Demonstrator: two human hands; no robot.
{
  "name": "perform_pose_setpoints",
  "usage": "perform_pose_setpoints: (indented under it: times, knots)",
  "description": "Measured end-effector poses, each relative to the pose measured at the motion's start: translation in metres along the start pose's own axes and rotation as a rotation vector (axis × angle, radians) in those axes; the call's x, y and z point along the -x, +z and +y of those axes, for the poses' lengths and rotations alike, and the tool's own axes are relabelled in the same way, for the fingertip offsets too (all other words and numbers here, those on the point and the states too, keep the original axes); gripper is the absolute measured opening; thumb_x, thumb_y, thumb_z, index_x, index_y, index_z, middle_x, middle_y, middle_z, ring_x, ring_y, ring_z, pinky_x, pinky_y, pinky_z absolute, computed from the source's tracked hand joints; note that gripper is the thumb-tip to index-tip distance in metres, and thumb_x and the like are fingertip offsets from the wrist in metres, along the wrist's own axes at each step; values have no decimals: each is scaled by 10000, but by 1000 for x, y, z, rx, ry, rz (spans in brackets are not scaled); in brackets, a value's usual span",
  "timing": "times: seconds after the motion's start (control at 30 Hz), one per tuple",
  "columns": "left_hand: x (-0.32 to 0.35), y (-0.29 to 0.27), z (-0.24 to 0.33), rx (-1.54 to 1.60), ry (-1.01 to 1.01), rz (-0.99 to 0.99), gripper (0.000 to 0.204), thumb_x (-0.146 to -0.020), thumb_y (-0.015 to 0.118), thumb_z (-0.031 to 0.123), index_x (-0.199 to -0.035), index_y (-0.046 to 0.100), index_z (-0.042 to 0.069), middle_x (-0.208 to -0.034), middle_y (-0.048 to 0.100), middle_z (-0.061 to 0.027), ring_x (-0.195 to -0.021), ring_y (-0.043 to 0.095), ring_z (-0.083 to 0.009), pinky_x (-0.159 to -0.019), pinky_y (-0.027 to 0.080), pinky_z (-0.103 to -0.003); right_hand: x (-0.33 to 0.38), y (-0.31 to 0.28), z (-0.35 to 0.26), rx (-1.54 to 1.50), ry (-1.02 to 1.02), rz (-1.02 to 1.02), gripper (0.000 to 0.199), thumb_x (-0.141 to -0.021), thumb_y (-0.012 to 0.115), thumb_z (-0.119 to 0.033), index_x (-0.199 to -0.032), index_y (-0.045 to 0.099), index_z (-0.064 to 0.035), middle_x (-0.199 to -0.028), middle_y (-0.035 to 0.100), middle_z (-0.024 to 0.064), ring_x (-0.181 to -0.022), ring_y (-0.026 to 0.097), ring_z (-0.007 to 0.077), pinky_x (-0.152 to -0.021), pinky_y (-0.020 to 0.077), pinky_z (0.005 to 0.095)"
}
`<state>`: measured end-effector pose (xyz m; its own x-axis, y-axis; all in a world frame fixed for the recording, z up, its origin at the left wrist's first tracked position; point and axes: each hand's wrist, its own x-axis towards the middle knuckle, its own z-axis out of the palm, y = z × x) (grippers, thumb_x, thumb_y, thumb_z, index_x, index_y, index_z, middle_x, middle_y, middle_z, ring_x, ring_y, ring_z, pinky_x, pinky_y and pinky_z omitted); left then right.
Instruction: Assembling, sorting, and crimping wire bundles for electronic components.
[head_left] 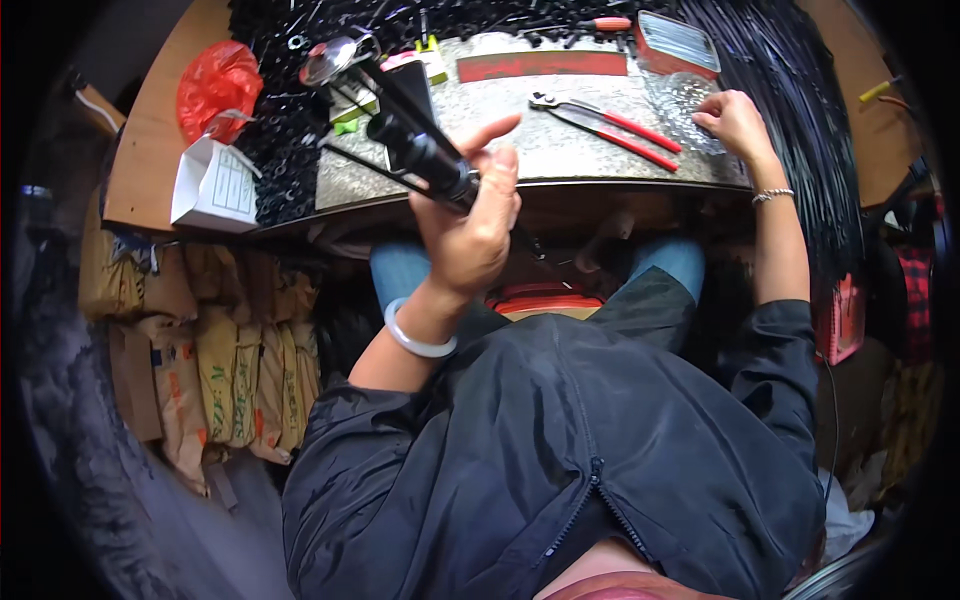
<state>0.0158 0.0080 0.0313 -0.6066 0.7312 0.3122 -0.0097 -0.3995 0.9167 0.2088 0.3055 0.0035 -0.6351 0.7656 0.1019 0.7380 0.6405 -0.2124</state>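
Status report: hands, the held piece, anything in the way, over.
Left hand gripping black frame. Right hand at shiny pile. Pliers lying between hands.

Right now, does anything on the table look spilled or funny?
Maybe the shiny bits: they lie loose beside the red box, by the right hand, like a spill, though perhaps they're there on purpose.

clear bits [672, 108] by R hand [737, 125] — too small to ID, black strips [790, 120] cut off (top edge)

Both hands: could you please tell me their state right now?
Left hand: closed, holding a black rod assembly.
Right hand: curled over clear plastic; grip unclear.
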Motion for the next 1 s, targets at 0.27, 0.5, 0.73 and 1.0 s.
perform_pose_setpoints:
  times: [0.27,0.5,0.73,1.0]
  knots:
    - [-2,2,-8,-1,17,2,221,-929,476,83,-1080,535,-67,-537,440,15,-409,380,-36,-381,326,-193,1,14,2,51,-76,94,170,-755,664,-185,-774,641,-18,-785,631,115,-805,551,262,-748,455,357]
    - [-1,0,-9,34,37,-75,254,-925,473,66,-1145,503,-58,-564,467,1,-421,384,-39,-390,322,-188,0,14,2,102,-33,61,176,-758,662,-196,-818,660,-31,-797,641,122,-817,562,277,-763,460,373]
    - [2,0,-7,-96,70,-139,303,-919,453,52,-1211,450,-27,-752,483,-24,-502,412,-44,-428,335,-177,0,7,3,150,4,30,161,-757,657,-275,-796,701,-125,-835,656,100,-904,574,275,-809,466,399]
    - [6,2,-8,-49,116,-114,253,-869,488,-50,-1111,549,-8,-835,369,-10,-494,394,-36,-401,340,-175,6,9,3,60,38,85,167,-750,657,-266,-794,667,-105,-849,628,122,-930,543,293,-836,434,397]
